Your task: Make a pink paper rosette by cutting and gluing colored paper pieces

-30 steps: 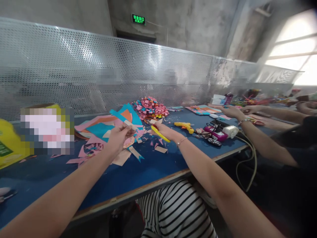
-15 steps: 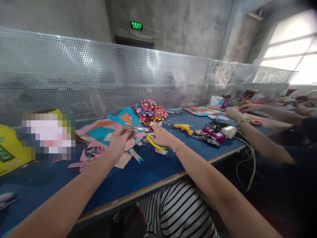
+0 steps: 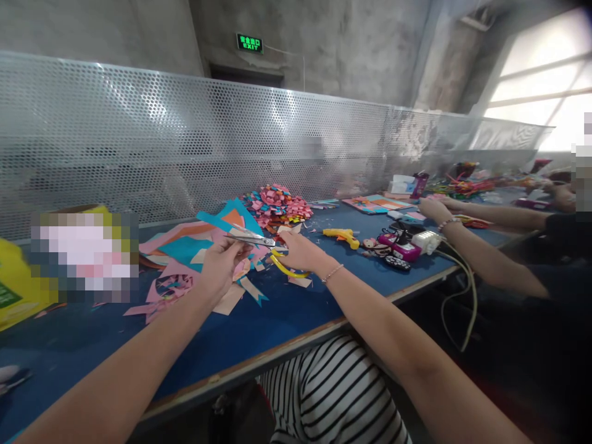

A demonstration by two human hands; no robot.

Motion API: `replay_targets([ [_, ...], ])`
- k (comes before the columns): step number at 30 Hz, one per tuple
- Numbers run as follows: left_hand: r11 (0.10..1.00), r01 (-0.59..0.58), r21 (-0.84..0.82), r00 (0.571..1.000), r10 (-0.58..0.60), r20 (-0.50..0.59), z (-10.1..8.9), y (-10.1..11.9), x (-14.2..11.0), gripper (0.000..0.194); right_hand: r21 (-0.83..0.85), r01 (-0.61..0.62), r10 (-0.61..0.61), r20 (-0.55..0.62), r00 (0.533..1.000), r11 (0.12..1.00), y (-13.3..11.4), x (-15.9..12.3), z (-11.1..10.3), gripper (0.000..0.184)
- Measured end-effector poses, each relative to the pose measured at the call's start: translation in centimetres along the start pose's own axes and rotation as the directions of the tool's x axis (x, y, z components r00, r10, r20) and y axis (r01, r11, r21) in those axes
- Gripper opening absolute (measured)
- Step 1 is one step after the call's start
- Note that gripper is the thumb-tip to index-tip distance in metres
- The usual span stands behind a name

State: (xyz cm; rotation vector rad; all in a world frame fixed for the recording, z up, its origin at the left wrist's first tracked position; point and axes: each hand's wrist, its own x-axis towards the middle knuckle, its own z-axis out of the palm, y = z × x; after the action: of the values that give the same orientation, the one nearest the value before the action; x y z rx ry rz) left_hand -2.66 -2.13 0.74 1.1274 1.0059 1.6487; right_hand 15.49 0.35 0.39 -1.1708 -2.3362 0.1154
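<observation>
My right hand (image 3: 298, 251) is closed around the yellow handles of a pair of scissors (image 3: 261, 239), whose metal blades point left. The blades lie just above the fingertips of my left hand (image 3: 222, 259). That hand is pinched; whatever small piece it holds by the blades is too small to make out. Under my hands are a small peach-pink piece, blue-tipped strips (image 3: 253, 290) and beige scraps (image 3: 230, 300). Behind them, blue and orange sheets (image 3: 185, 248) overlap in a loose stack.
A heap of pink and blue cut pieces (image 3: 277, 205) sits by the perforated metal screen (image 3: 222, 142). To the right lie a yellow glue gun (image 3: 341, 237), a white power strip (image 3: 426, 242) and a co-worker's hands (image 3: 435, 211). A yellow bag (image 3: 21, 280) stands at left.
My hands and the scissors stay in nearly the same place over the table. The whole view has shifted slightly. At right, the co-worker's hands have come closer together.
</observation>
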Motion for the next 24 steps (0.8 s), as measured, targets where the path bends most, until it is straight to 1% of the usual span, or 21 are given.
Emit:
replay_targets([
  [9,0.999,0.025,-0.037,1.000,-0.024,0.013,-0.06,0.00,0.02,0.016,-0.074,0.023,-0.026,-0.042,0.999,0.997,0.63,0.26,0.39,0.040],
  [14,0.999,0.026,-0.039,1.000,-0.026,-0.011,-0.12,-0.14,0.22,0.015,-0.121,-0.042,0.040,-0.024,0.999,0.992,0.29,0.20,0.07,0.044],
  [17,0.999,0.029,-0.021,0.999,-0.029,-0.017,-0.02,-0.02,0.19,0.016,-0.148,-0.080,0.078,-0.019,0.997,0.986,0.03,0.10,-0.16,0.041],
  [24,0.999,0.047,-0.029,0.999,-0.047,-0.006,-0.03,0.15,0.20,0.019,-0.150,-0.091,0.085,-0.046,0.995,0.984,0.04,0.12,-0.20,0.040],
])
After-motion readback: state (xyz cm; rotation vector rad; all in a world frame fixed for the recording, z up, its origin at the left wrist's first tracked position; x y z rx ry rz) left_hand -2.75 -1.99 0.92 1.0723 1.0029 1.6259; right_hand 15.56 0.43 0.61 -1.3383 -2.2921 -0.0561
